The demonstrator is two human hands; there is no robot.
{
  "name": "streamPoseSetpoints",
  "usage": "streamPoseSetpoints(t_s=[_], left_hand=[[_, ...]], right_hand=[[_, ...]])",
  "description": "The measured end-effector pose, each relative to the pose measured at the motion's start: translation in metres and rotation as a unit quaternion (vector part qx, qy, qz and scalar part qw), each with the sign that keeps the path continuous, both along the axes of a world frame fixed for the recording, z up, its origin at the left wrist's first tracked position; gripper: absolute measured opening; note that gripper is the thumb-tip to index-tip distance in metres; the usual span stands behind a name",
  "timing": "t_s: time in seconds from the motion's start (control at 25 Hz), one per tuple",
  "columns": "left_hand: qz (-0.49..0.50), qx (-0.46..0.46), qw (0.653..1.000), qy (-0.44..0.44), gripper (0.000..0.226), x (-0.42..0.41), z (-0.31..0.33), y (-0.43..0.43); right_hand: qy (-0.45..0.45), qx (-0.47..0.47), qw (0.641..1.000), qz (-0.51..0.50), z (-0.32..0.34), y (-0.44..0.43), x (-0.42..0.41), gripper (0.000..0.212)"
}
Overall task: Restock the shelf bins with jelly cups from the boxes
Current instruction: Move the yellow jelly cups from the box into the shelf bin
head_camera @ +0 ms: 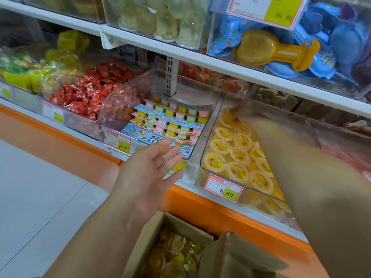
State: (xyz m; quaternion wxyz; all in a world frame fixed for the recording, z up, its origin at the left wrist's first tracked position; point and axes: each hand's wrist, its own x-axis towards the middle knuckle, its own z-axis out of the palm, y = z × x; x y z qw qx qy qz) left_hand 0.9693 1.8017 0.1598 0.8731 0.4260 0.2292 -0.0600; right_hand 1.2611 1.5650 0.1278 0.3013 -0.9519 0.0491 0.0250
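While the blurred right hand (235, 113), fingers unreadable, reaches into the jelly cup bin (198, 175), the left hand (147, 170) hovers left of it, fingers spread.

A shop: shelf bins (202, 157) of sweets (price tags (223, 190) in front).

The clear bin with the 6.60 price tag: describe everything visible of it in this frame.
The clear bin looks like transparent plastic, open-topped, with a low front and taller side walls. It sits on the orange-edged shelf. A red-bordered price tag reading 6.60 hangs on its front wall. Round yellow jelly cups with printed lids lie inside, overlapping. The person's right forearm reaches into it; the right hand, near the back, is too blurred to read.
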Motion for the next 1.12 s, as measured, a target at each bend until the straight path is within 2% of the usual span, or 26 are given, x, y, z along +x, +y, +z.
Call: streamPoseSetpoints(t_s=[0.16,0.28,0.44,0.64,0.88,0.96,1.04,1.12], left_hand=[[-0.001,-0.004,1.000,0.005,0.026,-0.005,0.000,-0.001],[-0.004,-0.001,1.000,0.011,0.025,-0.007,-0.001,-0.001],[0.000,0.009,1.000,0.018,0.024,-0.006,-0.001,0.000],[-0.005,0.020,0.999,0.025,0.023,-0.007,0.000,0.001],[-0.052,0.053,0.997,0.036,0.023,-0.027,-0.006,0.007],[-0.089,0.086,0.991,0.052,0.021,-0.041,-0.016,0.010],[-0.144,0.135,0.976,0.091,0.017,-0.056,-0.037,0.014],[-0.201,0.185,0.950,0.151,0.016,-0.074,-0.069,0.017]], right_hand=[[-0.060,0.050,0.996,-0.047,-0.003,0.001,-0.013,0.023],[-0.082,-0.020,0.996,-0.029,-0.006,0.002,-0.018,0.026],[-0.085,-0.043,0.995,-0.030,-0.016,0.000,-0.023,0.023],[-0.083,-0.089,0.993,0.001,-0.008,-0.004,-0.030,0.037],[-0.082,-0.035,0.995,-0.050,0.028,0.001,-0.093,0.035],[-0.198,0.029,0.978,-0.067,0.030,0.013,-0.144,0.029],[-0.326,0.208,0.920,-0.066,0.016,0.032,-0.215,0.023],[-0.358,0.333,0.867,-0.098,-0.022,0.051,-0.293,0.026]])
